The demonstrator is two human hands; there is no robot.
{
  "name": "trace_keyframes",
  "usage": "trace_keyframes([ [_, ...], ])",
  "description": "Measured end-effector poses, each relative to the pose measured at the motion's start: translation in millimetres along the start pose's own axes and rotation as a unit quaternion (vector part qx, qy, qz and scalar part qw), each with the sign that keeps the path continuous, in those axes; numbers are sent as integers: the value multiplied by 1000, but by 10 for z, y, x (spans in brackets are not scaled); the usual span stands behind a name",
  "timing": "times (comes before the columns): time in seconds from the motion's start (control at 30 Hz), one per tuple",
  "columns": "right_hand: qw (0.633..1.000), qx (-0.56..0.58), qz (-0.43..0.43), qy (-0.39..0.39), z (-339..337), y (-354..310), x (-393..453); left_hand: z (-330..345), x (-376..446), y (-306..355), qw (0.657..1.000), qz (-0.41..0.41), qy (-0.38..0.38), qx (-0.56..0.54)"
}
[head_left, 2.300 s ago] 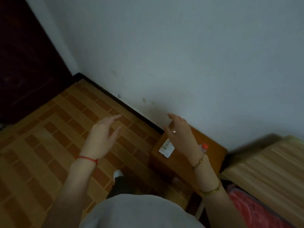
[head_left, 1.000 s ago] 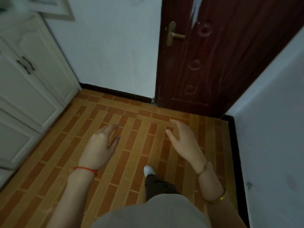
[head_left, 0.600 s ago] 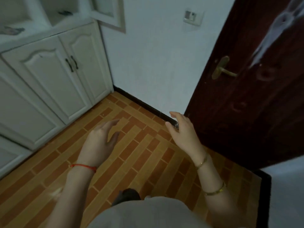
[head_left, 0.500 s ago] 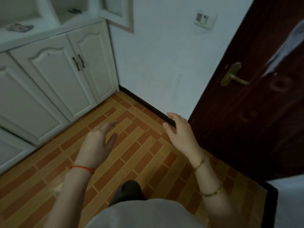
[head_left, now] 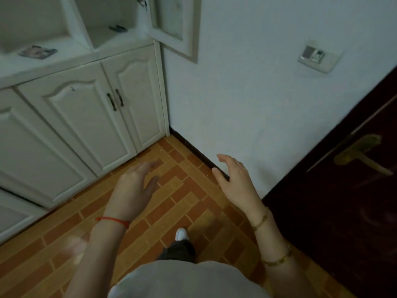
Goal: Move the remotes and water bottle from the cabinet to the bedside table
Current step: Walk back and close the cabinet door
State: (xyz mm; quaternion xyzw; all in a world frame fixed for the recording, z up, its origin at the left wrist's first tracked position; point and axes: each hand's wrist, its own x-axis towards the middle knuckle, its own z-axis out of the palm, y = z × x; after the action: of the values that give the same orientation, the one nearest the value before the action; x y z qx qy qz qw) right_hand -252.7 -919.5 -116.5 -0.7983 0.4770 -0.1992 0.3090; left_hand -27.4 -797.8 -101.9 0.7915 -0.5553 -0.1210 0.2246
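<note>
A white cabinet (head_left: 86, 108) fills the upper left, with open shelf niches above closed double doors. A small dark object (head_left: 118, 28), possibly a remote, lies in the right niche. A flat patterned item (head_left: 37, 52) lies on the left shelf. My left hand (head_left: 133, 190) is held out over the floor, fingers apart, holding nothing. My right hand (head_left: 236, 183) is also spread and holds nothing, near the wall. Both hands are well short of the cabinet. No water bottle or bedside table is in view.
A dark red door (head_left: 343, 190) with a brass handle (head_left: 361, 153) stands at the right. A wall switch (head_left: 318, 57) sits on the white wall. An open cabinet door (head_left: 176, 29) juts out above. Brown brick-pattern floor (head_left: 182, 201) lies below; my shoe (head_left: 180, 234) shows.
My view has swung left from the bedside table, past the door, toward the cabinet, which now sits closer. Both hands stay spread and hold nothing throughout.
</note>
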Motion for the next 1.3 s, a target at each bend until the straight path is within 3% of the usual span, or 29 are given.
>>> trace_keyframes([
  [0.3,999,1,-27,20,-54,-204,1687,-247,1649,-186,1000,13,23,-6],
  [0.7,999,20,-32,-4,221,-267,3287,-309,3125,-578,1000,-3,25,-10],
  [1.03,994,16,-107,3,52,-503,5060,-534,4681,-641,996,-11,94,-4],
  [1.3,981,37,-176,76,-453,-800,6264,-846,6026,-337,979,59,192,-37],
])
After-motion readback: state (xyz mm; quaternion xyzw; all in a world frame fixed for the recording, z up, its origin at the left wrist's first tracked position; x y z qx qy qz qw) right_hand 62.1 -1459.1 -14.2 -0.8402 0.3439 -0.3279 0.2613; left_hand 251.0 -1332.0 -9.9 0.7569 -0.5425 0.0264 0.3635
